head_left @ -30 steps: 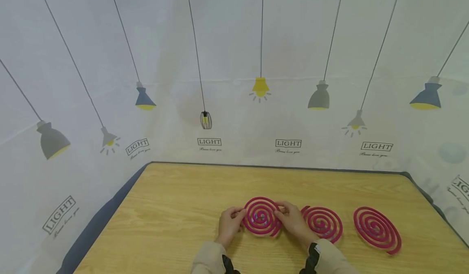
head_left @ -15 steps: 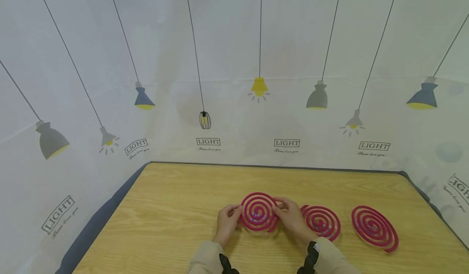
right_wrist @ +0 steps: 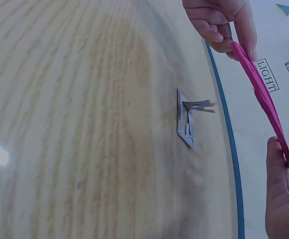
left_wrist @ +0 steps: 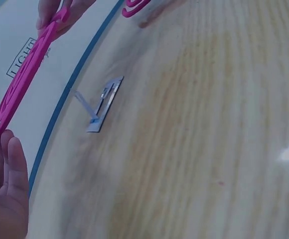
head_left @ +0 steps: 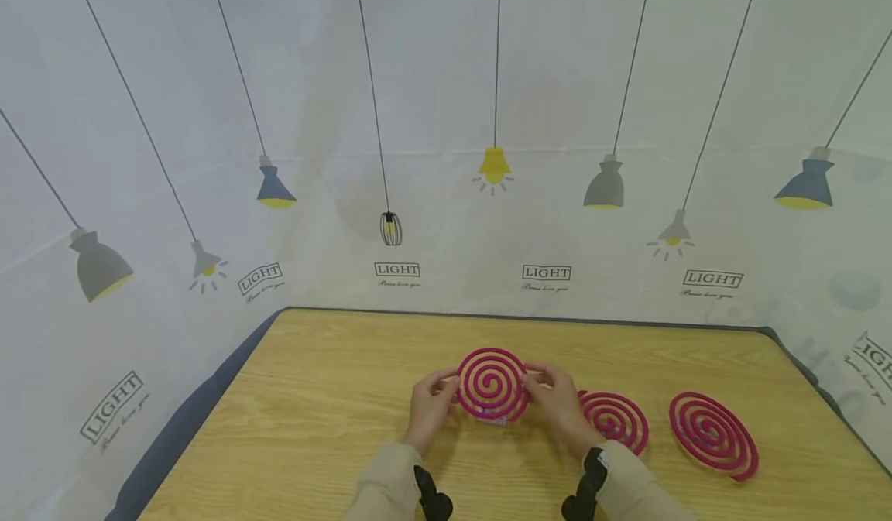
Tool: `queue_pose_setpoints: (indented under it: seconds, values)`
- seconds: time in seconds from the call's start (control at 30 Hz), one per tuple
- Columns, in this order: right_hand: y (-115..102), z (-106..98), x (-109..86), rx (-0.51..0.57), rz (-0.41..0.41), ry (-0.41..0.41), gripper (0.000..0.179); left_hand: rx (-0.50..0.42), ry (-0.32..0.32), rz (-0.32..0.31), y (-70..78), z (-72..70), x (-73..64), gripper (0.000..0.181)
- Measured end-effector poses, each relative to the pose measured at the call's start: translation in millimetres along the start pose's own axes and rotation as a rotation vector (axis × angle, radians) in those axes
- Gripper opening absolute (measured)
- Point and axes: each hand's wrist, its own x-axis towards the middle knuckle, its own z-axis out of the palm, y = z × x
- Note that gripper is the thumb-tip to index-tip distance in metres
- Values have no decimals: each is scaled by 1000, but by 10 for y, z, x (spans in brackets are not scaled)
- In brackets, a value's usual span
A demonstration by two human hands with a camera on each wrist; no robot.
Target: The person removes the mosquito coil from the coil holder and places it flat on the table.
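Observation:
A red-pink mosquito coil point(head_left: 491, 384) is raised above the table, tilted so that its flat face shows in the head view. My left hand point(head_left: 428, 409) pinches its left rim between thumb and fingers, while my right hand point(head_left: 556, 406) pinches the rim opposite. On the wood below lies a small metal coil stand point(left_wrist: 94, 127), a flat plate with a prong bent up from it. The right wrist view shows this stand point(right_wrist: 180, 117) apart from the coil, which appears there edge-on.
To the right on the wooden table point(head_left: 313, 413) are a second coil point(head_left: 611, 426), partly behind my right hand, and a third coil point(head_left: 711, 432) farther right. A white curtain point(head_left: 453, 196) printed with lamps stands along the table's back edge.
Both hands have lifted the coil up and away from me. The metal stand, earlier seen through the coil's rings, now shows below its lower rim.

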Motion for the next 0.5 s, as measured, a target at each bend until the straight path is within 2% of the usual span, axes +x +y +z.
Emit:
queue_pose_setpoints:
  seconds: [0.13, 0.5]
  values:
    - [-52, 4, 76, 59, 17, 13, 28, 0, -1, 31, 62, 13, 74, 28]
    - [-165, 78, 253, 134, 76, 22, 28, 64, 34, 32, 67, 27, 264, 28]
